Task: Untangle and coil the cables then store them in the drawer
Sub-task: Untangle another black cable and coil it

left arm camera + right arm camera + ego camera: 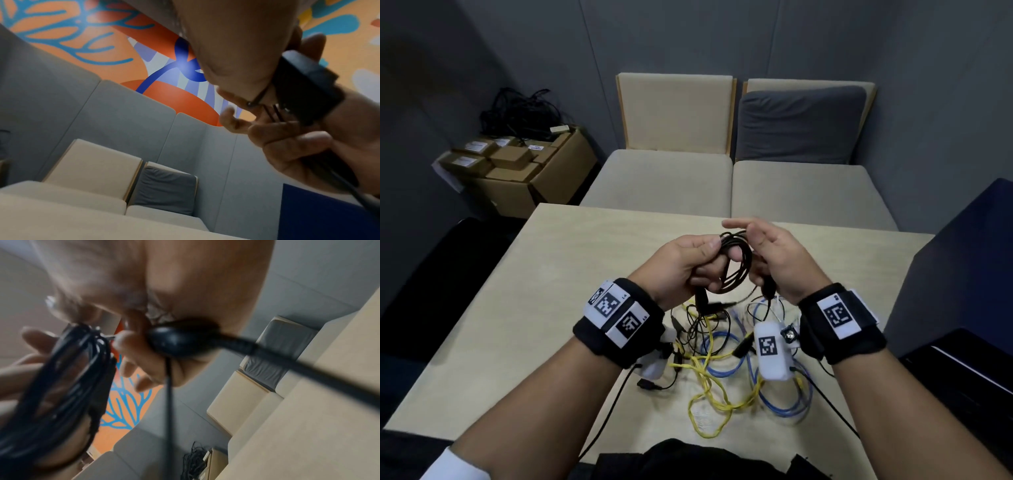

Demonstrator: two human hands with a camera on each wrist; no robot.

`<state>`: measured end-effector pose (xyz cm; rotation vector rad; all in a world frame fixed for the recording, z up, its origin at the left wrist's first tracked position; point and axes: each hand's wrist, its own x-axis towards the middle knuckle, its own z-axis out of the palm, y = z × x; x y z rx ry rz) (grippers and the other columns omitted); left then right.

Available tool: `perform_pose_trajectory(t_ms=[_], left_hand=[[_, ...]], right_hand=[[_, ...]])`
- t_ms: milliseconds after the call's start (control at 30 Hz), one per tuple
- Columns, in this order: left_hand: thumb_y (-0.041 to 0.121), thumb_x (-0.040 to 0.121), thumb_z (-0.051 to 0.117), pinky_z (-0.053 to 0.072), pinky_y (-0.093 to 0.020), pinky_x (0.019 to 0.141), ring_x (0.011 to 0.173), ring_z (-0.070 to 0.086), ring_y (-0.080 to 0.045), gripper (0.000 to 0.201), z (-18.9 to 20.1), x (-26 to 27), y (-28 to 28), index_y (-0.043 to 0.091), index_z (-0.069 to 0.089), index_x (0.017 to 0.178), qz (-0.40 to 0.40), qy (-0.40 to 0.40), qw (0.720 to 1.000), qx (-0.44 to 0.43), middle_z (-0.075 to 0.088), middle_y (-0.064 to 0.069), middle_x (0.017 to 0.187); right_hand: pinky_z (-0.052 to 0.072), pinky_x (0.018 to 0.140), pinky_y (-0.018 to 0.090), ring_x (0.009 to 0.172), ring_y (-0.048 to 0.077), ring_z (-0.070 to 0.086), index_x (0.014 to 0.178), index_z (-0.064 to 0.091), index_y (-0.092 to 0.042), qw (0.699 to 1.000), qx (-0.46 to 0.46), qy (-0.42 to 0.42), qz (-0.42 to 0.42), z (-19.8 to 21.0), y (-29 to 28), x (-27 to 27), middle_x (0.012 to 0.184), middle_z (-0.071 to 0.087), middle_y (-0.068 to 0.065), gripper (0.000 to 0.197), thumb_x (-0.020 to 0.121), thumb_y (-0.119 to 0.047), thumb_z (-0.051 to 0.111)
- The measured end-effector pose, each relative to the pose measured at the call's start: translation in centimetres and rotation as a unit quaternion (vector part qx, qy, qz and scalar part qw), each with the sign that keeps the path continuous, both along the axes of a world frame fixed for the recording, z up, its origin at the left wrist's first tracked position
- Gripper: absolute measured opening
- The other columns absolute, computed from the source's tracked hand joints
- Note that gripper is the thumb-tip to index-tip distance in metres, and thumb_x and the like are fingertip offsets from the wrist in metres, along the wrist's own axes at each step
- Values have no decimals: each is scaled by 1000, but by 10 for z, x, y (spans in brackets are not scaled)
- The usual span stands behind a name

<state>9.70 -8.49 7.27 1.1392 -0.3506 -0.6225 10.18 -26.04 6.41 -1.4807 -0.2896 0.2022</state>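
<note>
A black cable coil (736, 267) hangs in the air over the light wooden table (534, 308), held between both hands. My left hand (685, 267) pinches the loops near the top with thumb and fingers. My right hand (777, 253) has its fingers curled around the cable's loose end, index finger stretched out; the black plug (174, 340) lies against its palm in the right wrist view, beside the blurred coil (61, 378). Below the hands, a tangle of yellow cable (709, 394), blue cable (722, 359) and thin black leads (698, 325) lies on the table.
A cardboard box (544, 178) topped with a heap of black cables stands on the floor at the back left. Two beige seats (722, 178) line the table's far edge. A dark blue cabinet (962, 274) stands on the right, a black chair (431, 274) on the left.
</note>
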Motion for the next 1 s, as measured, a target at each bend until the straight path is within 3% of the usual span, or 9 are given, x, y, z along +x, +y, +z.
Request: perform_pose_trajectory(t_ms=[67, 133, 300, 367, 467, 533, 633, 800, 1000], left_hand=[[22, 94, 36, 38, -20, 50, 39, 24, -3, 34, -1, -1, -1, 3, 64, 87, 4, 42, 998, -44, 31, 7, 50], [22, 95, 37, 38, -21, 50, 39, 25, -3, 33, -2, -1, 0, 3, 63, 86, 12, 65, 995, -69, 31, 7, 50], [22, 97, 34, 43, -22, 53, 39, 28, -4, 29, -5, 1, -7, 1, 52, 88, 66, 87, 992, -63, 34, 6, 50], [20, 100, 32, 47, -22, 55, 41, 30, -6, 29, -7, 3, -12, 2, 50, 87, 106, 70, 992, -20, 36, 5, 52], [15, 104, 30, 48, -22, 62, 46, 36, -6, 27, -12, 4, -18, 4, 50, 91, 170, 2, 983, 64, 41, 8, 54], [15, 104, 30, 46, -24, 62, 51, 41, -8, 26, -14, 3, -24, 5, 50, 91, 214, -33, 972, 97, 43, 10, 55], [16, 104, 32, 42, -23, 55, 54, 43, -10, 26, -14, -1, -31, 4, 50, 90, 279, -77, 947, 138, 44, 11, 56], [18, 104, 34, 33, -27, 47, 52, 36, -16, 29, -11, 1, -31, -2, 49, 88, 354, -142, 893, 237, 36, -7, 61], [26, 102, 36, 37, -37, 49, 53, 40, -21, 28, -19, 8, -19, 24, 47, 77, 371, -197, 849, 321, 41, -4, 56]], right_hand=[[30, 36, 18, 42, 3, 30, 116, 62, -25, 999, 12, 10, 39, -8, 3, -4, 69, 52, -4, 69, 71, -77, 56], [31, 36, 18, 42, 4, 31, 108, 63, -22, 998, 26, 21, 46, -12, 5, -7, 64, 48, -3, 79, 58, -84, 61], [32, 35, 20, 58, 27, 48, 81, 60, -32, 999, -13, 4, -32, -14, 16, -11, 74, 53, 10, 26, 91, -54, 51], [36, 40, 19, 53, 17, 52, 85, 57, -23, 996, -34, 5, -84, -15, 19, -11, 74, 52, 9, 25, 101, -35, 43], [42, 55, 31, 59, 11, 48, 84, 56, -22, 977, -148, -67, -137, -20, 19, -9, 70, 53, -3, 26, 97, -40, 43], [40, 58, 24, 60, 7, 45, 83, 54, -20, 964, -185, -95, -169, -19, 20, -8, 68, 51, -5, 23, 100, -31, 44], [37, 54, 18, 57, 5, 44, 87, 55, -17, 963, -172, -102, -181, -13, 24, -7, 66, 50, -7, 20, 101, -27, 45], [42, 47, 32, 51, 13, 42, 91, 54, -11, 994, -77, -8, -78, -18, 13, -10, 68, 50, 2, 34, 90, -45, 55], [56, 56, 40, 65, 17, 55, 87, 60, -9, 990, -88, 27, -102, -28, -1, -22, 80, 49, 9, 17, 99, -11, 48]])
